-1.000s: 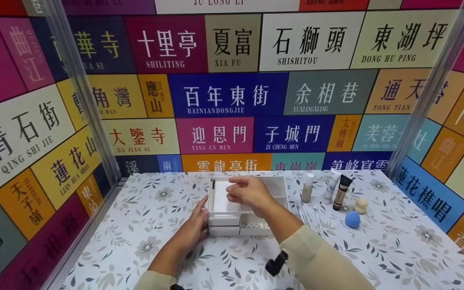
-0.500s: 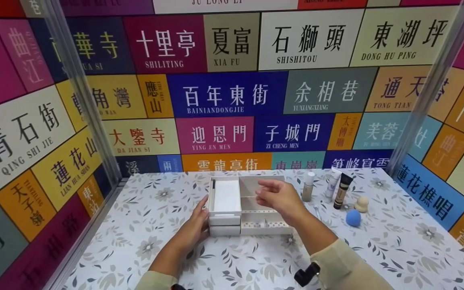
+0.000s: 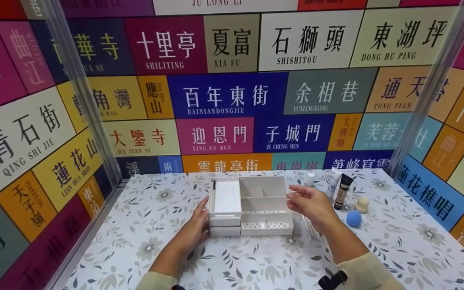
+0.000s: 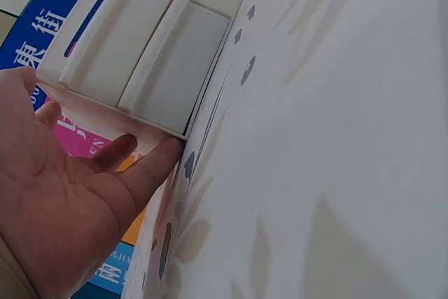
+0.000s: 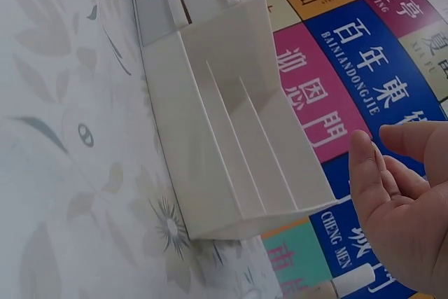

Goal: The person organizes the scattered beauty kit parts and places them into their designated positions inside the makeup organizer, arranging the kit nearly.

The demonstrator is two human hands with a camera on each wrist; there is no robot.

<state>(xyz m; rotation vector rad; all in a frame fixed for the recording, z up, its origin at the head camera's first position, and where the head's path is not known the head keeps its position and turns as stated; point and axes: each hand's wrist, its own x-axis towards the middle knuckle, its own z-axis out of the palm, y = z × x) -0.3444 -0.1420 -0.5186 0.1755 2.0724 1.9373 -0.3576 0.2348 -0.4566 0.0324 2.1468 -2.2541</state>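
The relaxed left hand (image 3: 196,221) touches one side of the white box (image 3: 267,230), light pressure probably steadying it best, while the empty right hand (image 3: 312,206) hovers apart.

Booth (image 3: 272,135) with sign-printed walls (image 3: 232,94)

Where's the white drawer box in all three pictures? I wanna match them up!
Head: the white drawer box is just below the middle.
Left wrist: it's at the top left.
Right wrist: it's in the upper middle.
Landmark in all three: the pink wall sign.
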